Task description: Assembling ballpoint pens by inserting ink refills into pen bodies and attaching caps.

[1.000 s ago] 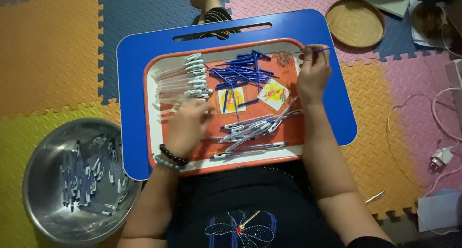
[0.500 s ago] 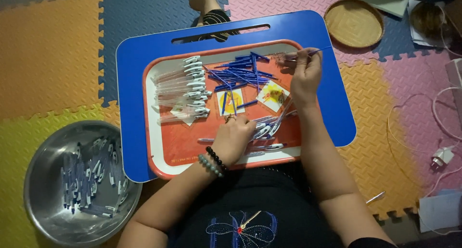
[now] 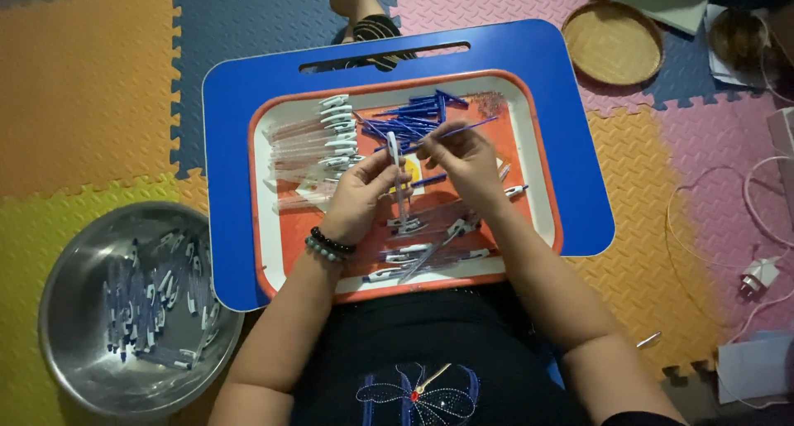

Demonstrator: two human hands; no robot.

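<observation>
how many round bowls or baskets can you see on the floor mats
2 fully seen: a steel bowl of pen parts at lower left by the left arm, and a woven basket at upper right beyond the blue table. A third round thing at the far right edge is cut off.

The bowl (image 3: pixel 83 310) is shiny brushed metal; the lap table (image 3: pixel 248 103) smooth glossy plastic. The floor mats (image 3: pixel 83 87) look matt, textured foam; the round tray (image 3: pixel 612 41) woven.

Well left of and below the grip: steel bowl (image 3: pixel 62 310) holding finished pens. Up and right of it: round woven basket (image 3: pixel 613 42) on pink foam mat (image 3: pixel 662 186). Far right and lower: white charger plug (image 3: pixel 758 275) with cable. Left: orange foam mat (image 3: pixel 83 78); yellow tile (image 3: pixel 33 227) below it.
</observation>
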